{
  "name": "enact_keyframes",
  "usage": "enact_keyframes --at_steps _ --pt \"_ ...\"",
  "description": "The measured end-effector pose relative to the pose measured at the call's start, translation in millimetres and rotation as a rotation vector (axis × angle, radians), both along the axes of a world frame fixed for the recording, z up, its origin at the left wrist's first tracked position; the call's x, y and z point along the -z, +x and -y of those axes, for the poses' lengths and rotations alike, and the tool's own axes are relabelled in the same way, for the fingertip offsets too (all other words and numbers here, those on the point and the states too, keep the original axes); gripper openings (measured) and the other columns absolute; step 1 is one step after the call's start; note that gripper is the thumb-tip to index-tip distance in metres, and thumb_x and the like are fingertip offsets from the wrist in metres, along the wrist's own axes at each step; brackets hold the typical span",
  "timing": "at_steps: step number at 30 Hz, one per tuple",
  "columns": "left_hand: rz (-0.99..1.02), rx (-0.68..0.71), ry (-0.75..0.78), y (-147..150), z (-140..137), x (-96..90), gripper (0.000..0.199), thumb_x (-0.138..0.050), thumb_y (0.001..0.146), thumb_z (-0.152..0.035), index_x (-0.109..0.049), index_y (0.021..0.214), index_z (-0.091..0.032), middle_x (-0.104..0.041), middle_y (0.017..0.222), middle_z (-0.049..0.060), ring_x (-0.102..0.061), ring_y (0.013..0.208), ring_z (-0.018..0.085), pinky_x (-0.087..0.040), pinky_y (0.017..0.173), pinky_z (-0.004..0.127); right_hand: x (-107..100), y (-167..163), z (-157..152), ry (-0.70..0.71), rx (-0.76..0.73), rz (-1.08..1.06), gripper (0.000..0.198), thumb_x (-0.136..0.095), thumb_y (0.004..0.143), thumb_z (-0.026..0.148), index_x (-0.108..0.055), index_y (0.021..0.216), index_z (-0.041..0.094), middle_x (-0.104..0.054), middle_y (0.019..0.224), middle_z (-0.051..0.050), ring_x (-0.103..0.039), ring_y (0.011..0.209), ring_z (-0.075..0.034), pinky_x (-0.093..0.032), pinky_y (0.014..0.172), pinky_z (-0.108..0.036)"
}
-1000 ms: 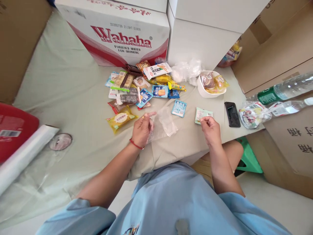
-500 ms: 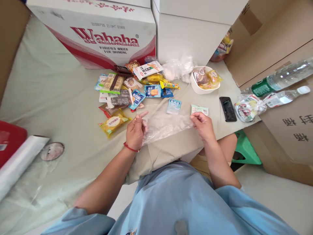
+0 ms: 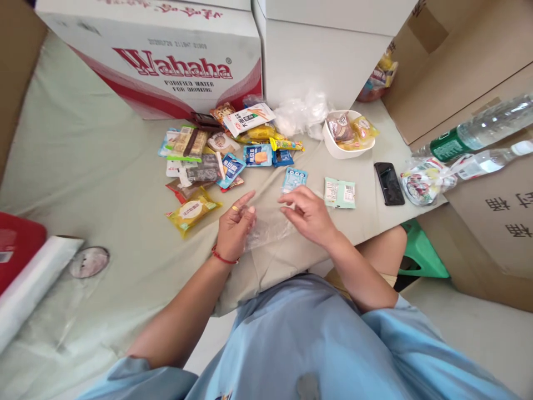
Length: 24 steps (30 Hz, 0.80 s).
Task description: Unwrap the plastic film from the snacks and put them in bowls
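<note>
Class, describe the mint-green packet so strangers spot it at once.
Right of the Wahaha carton stands a white bowl. Below it in view, the mint-green packet lies between right hand and black phone. Its colour distinguishes it from the light-blue packet.

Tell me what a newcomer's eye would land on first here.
Most likely the big white-and-red Wahaha box at the back of the cloth-covered table. Next, the colourful heap of snack packets just in front of it. Nearer the person, a clear plastic bag lies between the left hand and right hand.
</note>
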<state>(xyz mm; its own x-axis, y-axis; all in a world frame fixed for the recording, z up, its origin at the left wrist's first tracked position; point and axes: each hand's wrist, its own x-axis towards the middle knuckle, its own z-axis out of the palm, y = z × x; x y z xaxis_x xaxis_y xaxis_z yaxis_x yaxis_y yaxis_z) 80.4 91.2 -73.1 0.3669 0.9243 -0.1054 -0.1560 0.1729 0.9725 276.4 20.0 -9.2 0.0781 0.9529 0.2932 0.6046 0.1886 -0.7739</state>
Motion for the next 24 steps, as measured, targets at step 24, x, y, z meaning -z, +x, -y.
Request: enact_keyframes --at_steps 24 --pt "-0.113 -0.375 -0.169 -23 9 -41.5 0.033 -0.081 0.068 -0.04 -0.058 0.083 -0.02 -0.062 0.076 -0.002 -0.056 0.065 0.01 -0.037 0.051 0.018 31 9 94 -0.03 -0.086 0.415 0.029 -0.045 0.102 0.019 -0.072 0.105 0.028 -0.065 0.088 -0.004 -0.058 0.078 -0.017 -0.045 0.067 -0.028"
